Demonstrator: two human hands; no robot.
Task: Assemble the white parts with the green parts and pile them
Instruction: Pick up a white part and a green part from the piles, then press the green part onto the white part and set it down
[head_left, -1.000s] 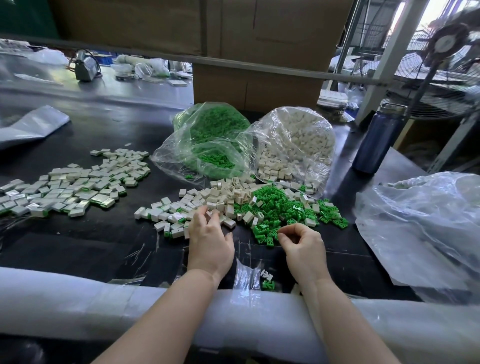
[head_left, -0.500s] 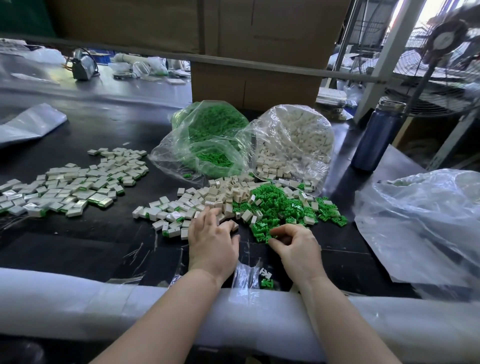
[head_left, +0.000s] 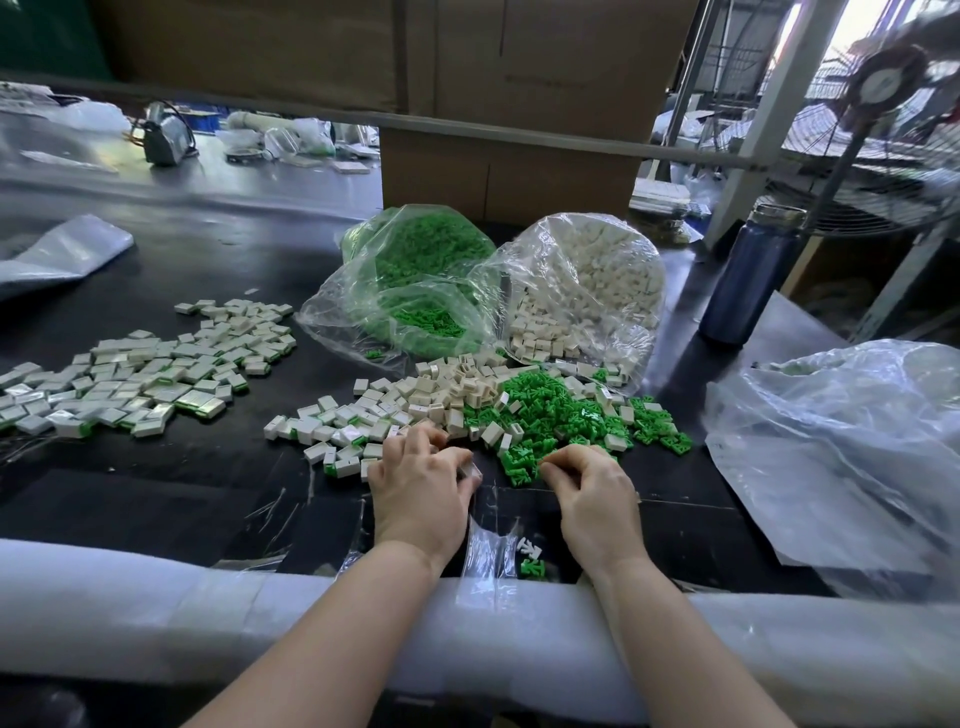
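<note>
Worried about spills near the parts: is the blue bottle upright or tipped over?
Upright. The blue bottle stands on its base on the black table, metal cap on top, right of the bag of white parts.

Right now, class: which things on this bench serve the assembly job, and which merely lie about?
Job: loose white parts, loose green parts, assembled pile, bag of green parts, bag of white parts.
Idle: blue bottle, fan, cardboard box.
</note>
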